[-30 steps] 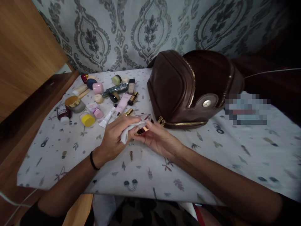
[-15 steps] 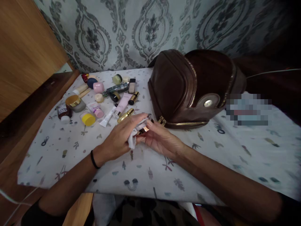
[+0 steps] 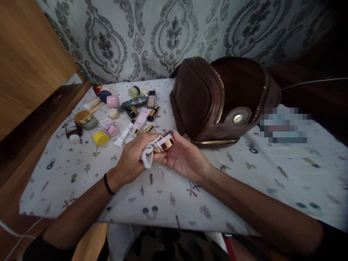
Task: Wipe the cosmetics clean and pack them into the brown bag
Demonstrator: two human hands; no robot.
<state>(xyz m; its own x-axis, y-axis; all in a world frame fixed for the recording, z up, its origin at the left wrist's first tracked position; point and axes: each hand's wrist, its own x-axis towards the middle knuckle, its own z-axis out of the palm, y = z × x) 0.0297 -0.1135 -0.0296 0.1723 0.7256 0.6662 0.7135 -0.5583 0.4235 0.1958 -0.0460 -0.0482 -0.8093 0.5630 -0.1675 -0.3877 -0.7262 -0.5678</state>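
Note:
My left hand (image 3: 130, 155) is closed on a crumpled white cloth (image 3: 147, 156), which presses against a small cosmetic container (image 3: 165, 142). That container has clear walls and a shiny rose-gold band; its exact kind is hard to make out. At its other end, the thumb and fingers of my right hand (image 3: 191, 157) grip it. Both hands are raised over the front middle of the table. Just beyond them lie a gold tube (image 3: 146, 129), a pink tube (image 3: 141, 119) and a small white tube (image 3: 125, 134).
A brown leather bag (image 3: 217, 105) stands behind my right hand. Several cosmetics lie at the left, among them a yellow-lidded jar (image 3: 100, 138), a gold-lidded jar (image 3: 86, 119) and a dark brown bottle (image 3: 73, 131). A patterned white cloth (image 3: 174, 214) covers the table.
The container has turned in my fingers and more of its rose-gold band shows. My left hand with the white cloth has shifted slightly left, off part of the container.

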